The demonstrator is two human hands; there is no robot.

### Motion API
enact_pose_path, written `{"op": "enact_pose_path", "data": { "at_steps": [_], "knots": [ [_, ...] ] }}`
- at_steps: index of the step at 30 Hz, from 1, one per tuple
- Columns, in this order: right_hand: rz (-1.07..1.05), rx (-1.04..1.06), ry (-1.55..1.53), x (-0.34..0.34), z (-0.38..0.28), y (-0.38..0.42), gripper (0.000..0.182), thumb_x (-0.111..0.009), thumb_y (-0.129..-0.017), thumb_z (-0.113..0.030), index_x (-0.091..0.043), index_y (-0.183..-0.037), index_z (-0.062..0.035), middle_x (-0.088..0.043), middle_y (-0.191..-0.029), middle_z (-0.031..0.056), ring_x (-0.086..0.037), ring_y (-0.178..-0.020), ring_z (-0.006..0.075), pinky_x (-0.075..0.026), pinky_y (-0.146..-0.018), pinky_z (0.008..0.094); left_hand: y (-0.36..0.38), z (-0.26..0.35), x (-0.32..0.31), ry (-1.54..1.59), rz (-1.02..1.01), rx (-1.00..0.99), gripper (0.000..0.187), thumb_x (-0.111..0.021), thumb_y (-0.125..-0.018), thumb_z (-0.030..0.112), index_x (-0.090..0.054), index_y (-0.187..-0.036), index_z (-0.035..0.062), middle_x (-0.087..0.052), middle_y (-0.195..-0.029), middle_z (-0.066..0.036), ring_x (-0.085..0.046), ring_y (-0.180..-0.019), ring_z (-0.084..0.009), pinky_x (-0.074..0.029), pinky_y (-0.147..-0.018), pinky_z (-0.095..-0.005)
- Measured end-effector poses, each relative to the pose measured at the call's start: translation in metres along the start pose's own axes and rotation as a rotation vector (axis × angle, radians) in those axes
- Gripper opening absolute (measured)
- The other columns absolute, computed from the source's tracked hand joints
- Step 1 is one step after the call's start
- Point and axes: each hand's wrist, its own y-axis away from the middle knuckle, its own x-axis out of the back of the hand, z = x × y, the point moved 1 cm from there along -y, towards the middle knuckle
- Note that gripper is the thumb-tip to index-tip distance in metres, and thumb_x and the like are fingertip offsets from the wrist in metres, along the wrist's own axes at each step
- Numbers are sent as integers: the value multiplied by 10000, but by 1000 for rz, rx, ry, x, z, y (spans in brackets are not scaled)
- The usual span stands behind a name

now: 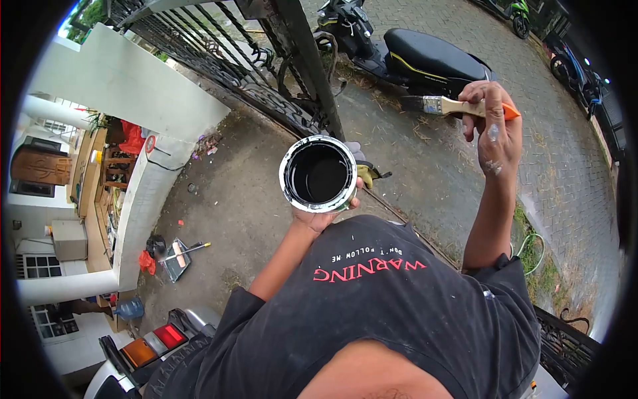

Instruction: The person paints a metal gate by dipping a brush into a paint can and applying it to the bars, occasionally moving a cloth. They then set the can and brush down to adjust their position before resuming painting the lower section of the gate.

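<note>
My left hand holds an open paint can from below and around its side, with its fingertips on the right edge. Black paint fills the inside, and its white rim is smeared with black. Up on the right, my right hand grips a paintbrush by its pale wooden handle with an orange end. The brush's dark bristles point left, apart from the can. Pale paint spots mark my right hand. Beyond the can rises a black metal gate with twisted bars.
A black scooter stands behind the gate. On the ground at the left lies a paint tray with a roller, beside red and black bags. A vehicle with a red tail light is at the lower left. A green hose lies at the right.
</note>
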Motion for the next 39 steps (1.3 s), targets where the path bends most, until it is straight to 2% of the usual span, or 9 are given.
{"op": "enact_pose_path", "data": {
  "at_steps": [6,7,8,12,13,16,21,27,39],
  "knots": [
    [-230,208,-248,-32,-63,18,420,-455,-1066,-285,-581,-822,32,-619,-800,121,-403,-424,34,-315,-390,186,-2,1,3,-49,33,-28,818,-561,-873,675,-401,-1507,184,-454,-1489,-194,-532,-1247,-485,-534,-826,-680],
    [-280,211,-216,-42,-69,20,419,-455,-1060,-272,-584,-804,33,-619,-789,118,-394,-409,32,-303,-379,186,-2,2,2,-162,106,19,682,-526,-929,590,-521,-1402,98,-578,-1325,-182,-523,-1204,-419,-515,-872,-567],
    [-287,156,-80,-53,-76,22,433,-427,-1035,-331,-522,-759,-11,-597,-738,141,-377,-407,21,-310,-365,180,-1,-3,0,-152,156,10,695,-511,-934,594,-504,-1418,95,-575,-1320,-195,-529,-1202,-418,-519,-870,-561],
    [-476,182,11,-77,-55,17,423,-487,-1036,-290,-578,-742,1,-566,-704,43,-455,-552,63,-352,-511,238,6,-20,-1,-132,278,-59,696,-493,-929,621,-517,-1397,106,-602,-1283,-191,-576,-1172,-416,-537,-819,-572],
    [-515,32,31,-82,-54,19,421,-508,-1039,-277,-581,-735,5,-537,-684,18,-475,-608,80,-361,-553,255,5,-23,-2,-127,289,-92,696,-489,-927,629,-526,-1383,104,-612,-1268,-190,-589,-1156,-415,-540,-808,-574],
    [-555,129,120,-94,-33,19,365,-578,-1020,-223,-566,-747,20,-485,-594,73,-445,-550,131,-390,-529,321,7,-29,-4,-139,335,-152,694,-475,-918,649,-555,-1338,102,-638,-1239,-190,-624,-1112,-415,-544,-778,-576],
    [-487,41,15,-82,-33,25,411,-521,-1035,-308,-600,-752,-21,-526,-656,-18,-416,-481,24,-298,-447,212,18,-31,23,-80,308,-164,736,-504,-914,637,-493,-1432,114,-585,-1341,-206,-567,-1204,-461,-521,-863,-584],
    [-332,-168,-247,-58,-28,31,382,-596,-1021,-302,-589,-761,-22,-574,-687,20,-448,-423,43,-331,-371,190,21,-36,34,-54,179,-140,843,-555,-872,669,-402,-1505,133,-466,-1459,-237,-506,-1254,-517,-500,-925,-681],
    [-268,-83,-168,-9,-17,53,381,-636,-997,-218,-503,-689,-39,-576,-728,56,-445,-463,39,-315,-380,203,4,-47,26,-145,186,-63,792,-502,-896,692,-426,-1488,171,-482,-1454,-208,-586,-1168,-464,-562,-808,-583]
  ]
}}
